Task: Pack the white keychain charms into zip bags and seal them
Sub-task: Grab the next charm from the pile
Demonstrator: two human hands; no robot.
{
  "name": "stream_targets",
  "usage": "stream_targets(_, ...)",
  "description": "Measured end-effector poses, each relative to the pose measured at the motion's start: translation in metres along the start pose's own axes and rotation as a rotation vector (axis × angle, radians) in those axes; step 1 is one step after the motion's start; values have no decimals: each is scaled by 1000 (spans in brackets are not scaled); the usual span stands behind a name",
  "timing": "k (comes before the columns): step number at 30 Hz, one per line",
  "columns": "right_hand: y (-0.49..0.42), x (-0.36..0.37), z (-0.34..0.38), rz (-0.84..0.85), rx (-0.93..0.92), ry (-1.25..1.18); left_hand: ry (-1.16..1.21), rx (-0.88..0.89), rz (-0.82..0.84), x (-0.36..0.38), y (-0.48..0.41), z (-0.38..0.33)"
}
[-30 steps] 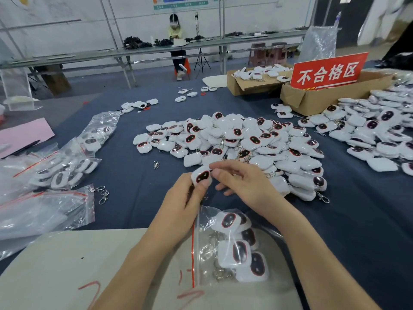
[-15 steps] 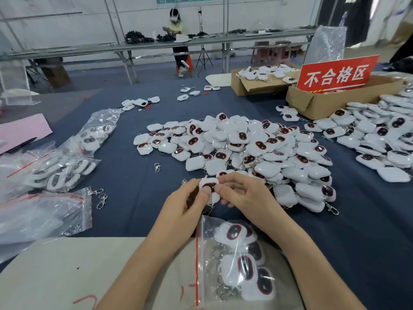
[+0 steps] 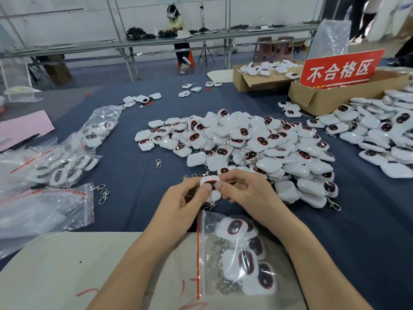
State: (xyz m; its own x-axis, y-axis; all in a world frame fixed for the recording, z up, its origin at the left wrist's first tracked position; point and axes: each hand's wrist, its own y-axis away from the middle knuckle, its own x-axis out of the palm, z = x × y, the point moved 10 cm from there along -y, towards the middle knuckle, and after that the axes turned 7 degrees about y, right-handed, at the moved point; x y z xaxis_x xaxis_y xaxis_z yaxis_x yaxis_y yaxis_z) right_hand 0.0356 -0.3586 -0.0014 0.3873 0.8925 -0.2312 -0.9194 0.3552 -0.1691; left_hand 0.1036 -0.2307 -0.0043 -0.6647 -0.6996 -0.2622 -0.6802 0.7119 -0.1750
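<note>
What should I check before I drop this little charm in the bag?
1. Charm held firmly: ok. The left hand and right hand both pinch the white charm.
2. Bag close by: ok. The zip bag lies just below the hands on the beige board.
3. Bag mouth open: cannot tell. The edge by the red stripe shows no clear gap.
4. Room inside: probably ok. The packed charms sit away from the stripe.
5. More charms ready: ok. The pile lies right behind the hands.
</note>
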Motion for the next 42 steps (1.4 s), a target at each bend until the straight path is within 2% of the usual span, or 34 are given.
stream_targets(5, -1, -1, -8, -38, 47, -51, -14, 10, 20, 2, -1, -3)
stream_targets(20, -2, -4, -13, -81, 63, 50, -3, 31, 73, 7, 0, -4)
stream_targets(36, 1, -1, -9, -53, 48, 48, 12, 9, 57, 3, -1, -1)
stream_targets(42, 1, -5, -11, -76, 64, -8, 187, -35, -118, -8, -2, 1)
